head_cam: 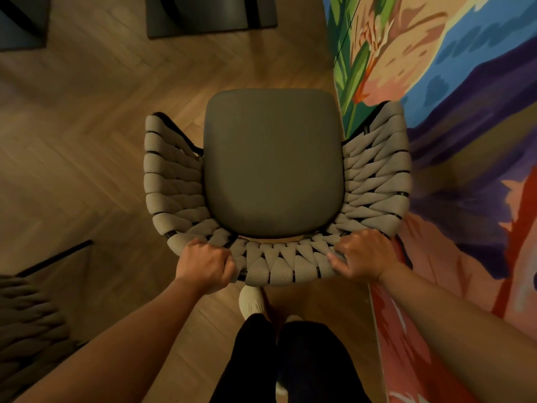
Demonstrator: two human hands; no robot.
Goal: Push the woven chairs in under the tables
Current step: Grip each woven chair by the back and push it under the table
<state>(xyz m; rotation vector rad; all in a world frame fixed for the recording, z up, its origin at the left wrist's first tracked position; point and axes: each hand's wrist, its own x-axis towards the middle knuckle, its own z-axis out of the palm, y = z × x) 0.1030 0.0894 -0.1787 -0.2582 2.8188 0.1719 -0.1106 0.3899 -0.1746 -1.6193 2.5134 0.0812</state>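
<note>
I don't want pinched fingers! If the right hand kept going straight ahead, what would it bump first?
Probably the woven chair itself: the right hand already grips its back rim, and the right armrest lies just ahead. Depth is unclear.

Café or restaurant dining room, woven chairs [276, 181], square table bases [210, 16] (dark metal), wall mural [450, 82]
</note>
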